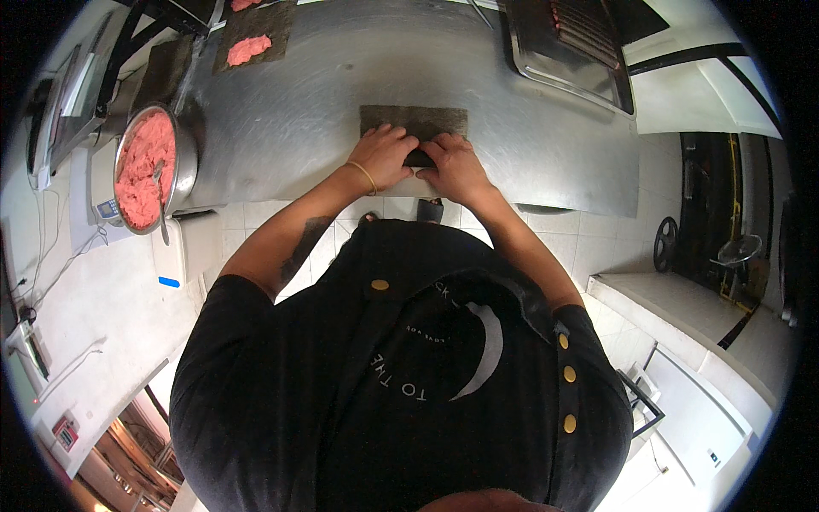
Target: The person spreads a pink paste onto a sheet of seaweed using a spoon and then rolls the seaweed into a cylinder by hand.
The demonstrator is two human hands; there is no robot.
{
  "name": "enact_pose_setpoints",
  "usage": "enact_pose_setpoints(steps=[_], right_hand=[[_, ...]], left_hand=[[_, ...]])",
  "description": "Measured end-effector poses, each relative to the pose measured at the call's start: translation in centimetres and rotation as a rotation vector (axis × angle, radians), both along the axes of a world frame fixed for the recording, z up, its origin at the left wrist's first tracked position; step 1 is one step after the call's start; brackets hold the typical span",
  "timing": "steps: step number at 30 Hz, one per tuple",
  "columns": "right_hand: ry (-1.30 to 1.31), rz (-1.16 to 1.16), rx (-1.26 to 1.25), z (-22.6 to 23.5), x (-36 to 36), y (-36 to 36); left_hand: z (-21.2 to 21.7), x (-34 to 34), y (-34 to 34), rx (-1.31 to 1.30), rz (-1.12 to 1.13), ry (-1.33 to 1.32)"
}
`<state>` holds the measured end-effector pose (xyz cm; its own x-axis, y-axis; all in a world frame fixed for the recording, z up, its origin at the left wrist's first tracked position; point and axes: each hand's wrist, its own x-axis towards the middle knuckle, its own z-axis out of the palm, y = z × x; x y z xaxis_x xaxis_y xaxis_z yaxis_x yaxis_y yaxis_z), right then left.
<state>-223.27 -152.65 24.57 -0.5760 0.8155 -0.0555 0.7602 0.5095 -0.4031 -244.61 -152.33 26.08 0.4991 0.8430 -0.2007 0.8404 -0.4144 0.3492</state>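
Observation:
A dark seaweed sheet (414, 117) lies near the front edge of the steel table. Its near part is curled into a dark roll (418, 159) between my hands. My left hand (384, 156), with a yellow band at the wrist, is closed over the left end of the roll, fingers bent over its top. Over the right end, my right hand (454, 167) curls the same way, thumb on the near side. Both hands nearly meet in the middle. What is inside the roll is hidden by the fingers.
A steel bowl (186, 164) of pink paste with a spoon (159, 183) stands at the left. Another seaweed sheet (223, 60) at the far left bears pink paste (248, 50). At the far right, a metal tray (589, 92) holds several dark rolls (589, 38) in a row.

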Motion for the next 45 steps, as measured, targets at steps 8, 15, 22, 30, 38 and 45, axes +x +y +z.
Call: enact_pose_setpoints(steps=[8,15,22,30,38,45], right_hand=[[-0.093,-0.024,-0.096,0.7,-0.3,-0.3],[-0.179,-0.018,-0.092,1.5,-0.6,-0.6],[-0.176,-0.018,-0.065,1.5,0.2,-0.7],[-0.095,-0.038,-0.034,0.8,2.0,-1.0],[-0.128,-0.08,-0.025,1.6,3.7,-1.6],[-0.053,-0.082,0.083,1.8,2.5,-2.5]], left_hand=[[0.5,0.3,0.3,-0.072,-0.05,0.055],[0.7,0.7,0.0,-0.076,-0.063,0.083],[-0.1,-0.4,0.0,-0.002,-0.109,0.033],[-0.5,-2.3,0.9,-0.046,-0.142,0.017],[-0.1,-5.5,0.8,-0.078,-0.102,-0.052],[0.7,-6.6,0.3,0.035,-0.088,0.009]])
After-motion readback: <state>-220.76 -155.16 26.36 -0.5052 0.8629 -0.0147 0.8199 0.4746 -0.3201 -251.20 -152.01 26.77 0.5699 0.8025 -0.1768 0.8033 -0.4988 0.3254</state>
